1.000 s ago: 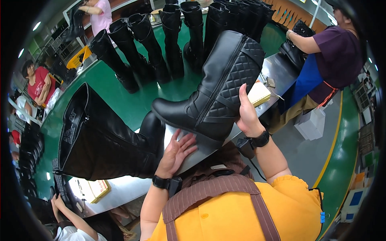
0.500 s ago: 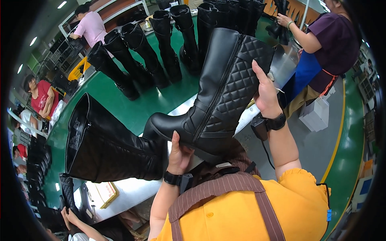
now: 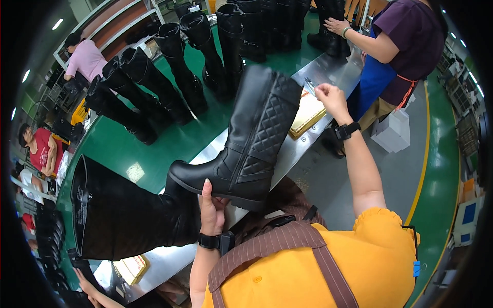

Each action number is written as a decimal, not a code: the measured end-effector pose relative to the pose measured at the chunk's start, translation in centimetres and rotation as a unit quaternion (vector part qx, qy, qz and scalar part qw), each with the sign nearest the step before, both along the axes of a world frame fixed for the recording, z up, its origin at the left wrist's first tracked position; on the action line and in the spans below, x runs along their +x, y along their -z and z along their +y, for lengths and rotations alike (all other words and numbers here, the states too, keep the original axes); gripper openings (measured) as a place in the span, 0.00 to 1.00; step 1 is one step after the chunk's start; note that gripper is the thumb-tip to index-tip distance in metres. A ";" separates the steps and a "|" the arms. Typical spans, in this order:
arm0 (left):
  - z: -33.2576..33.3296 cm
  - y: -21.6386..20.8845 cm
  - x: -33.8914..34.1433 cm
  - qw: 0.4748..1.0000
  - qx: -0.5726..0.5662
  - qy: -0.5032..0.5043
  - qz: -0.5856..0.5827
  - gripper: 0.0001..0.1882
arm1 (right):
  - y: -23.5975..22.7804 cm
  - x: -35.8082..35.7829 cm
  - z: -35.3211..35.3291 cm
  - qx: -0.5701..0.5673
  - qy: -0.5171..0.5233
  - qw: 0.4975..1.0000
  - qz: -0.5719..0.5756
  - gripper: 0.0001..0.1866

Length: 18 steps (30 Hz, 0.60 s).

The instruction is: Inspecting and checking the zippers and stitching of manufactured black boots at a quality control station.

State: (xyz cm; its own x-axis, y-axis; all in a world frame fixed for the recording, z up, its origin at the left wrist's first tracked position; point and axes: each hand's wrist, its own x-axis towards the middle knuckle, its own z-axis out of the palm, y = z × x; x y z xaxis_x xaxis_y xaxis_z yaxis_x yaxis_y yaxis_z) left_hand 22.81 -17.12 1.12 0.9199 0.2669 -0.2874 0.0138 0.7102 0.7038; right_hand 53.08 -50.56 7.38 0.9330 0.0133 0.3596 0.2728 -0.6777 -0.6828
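Observation:
A black knee-high boot [image 3: 241, 146] with a quilted back panel and a side zipper is held up, toe to the left. My left hand [image 3: 211, 210] grips it from below at the sole, thumb along its side. To the right of the shaft, my right hand [image 3: 333, 101] is closed on a small slim tool [image 3: 310, 85], apart from the boot; its exact kind is too small to make out. A second black boot [image 3: 128, 210] lies on its side at the left, its wide opening facing left and its foot end partly behind my left hand.
Several black boots [image 3: 177, 66] stand along the green table [image 3: 128, 167]. A yellow-edged box [image 3: 309, 114] lies on its metal border, another [image 3: 132, 268] at lower left. A co-worker in purple [image 3: 405, 38] touches a standing boot at far right; another person's hands show at lower left.
My right hand has let go of the boot's shaft and now holds the small slim tool. The boot has come down and left in my left hand. The purple-clad co-worker's boots have been lowered to the table.

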 end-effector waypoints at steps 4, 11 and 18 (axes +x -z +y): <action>-0.3 0.0 0.1 0.999 0.022 -0.040 0.021 0.28 | 3.1 1.4 -0.5 -0.086 0.013 0.996 0.033 0.08; -0.5 -0.4 -0.3 0.999 0.016 -0.049 0.009 0.31 | 4.9 4.4 0.2 -0.107 -0.022 0.992 0.054 0.09; -0.7 -0.4 -0.3 0.997 0.013 -0.069 0.021 0.33 | 4.9 5.2 0.0 -0.124 -0.044 0.990 0.053 0.09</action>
